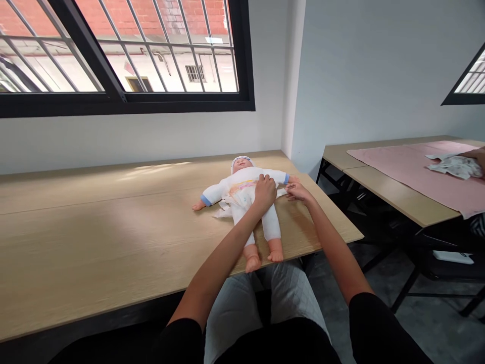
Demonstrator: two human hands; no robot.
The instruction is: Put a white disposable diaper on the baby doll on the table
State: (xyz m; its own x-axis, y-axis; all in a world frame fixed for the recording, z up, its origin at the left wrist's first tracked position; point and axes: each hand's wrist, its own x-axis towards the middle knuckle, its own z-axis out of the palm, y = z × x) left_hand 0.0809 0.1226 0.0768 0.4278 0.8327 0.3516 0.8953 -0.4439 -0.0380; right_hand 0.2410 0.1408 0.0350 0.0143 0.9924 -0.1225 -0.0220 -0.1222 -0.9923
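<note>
A baby doll (272, 222) in a white suit with blue cuffs lies on its back on the table, feet toward me. A white diaper (242, 194) with coloured print is around its hips, and the loose side wing spreads out on the left. My left hand (266, 191) is closed at the diaper's front edge on the doll's belly, fingertips partly hidden. Beside the doll's hip, my right hand (298, 193) pinches the diaper's other side wing, which stretches between both hands. The doll's head, in a white printed cap (242, 159), points to the wall.
The wooden table (113, 242) runs along the wall below a barred window (162, 50). At the right, another table (424, 210) carries a pink cloth (409, 167), where another person's hand (478, 156) touches a crumpled white cloth (454, 166). A black chair (447, 253) stands below.
</note>
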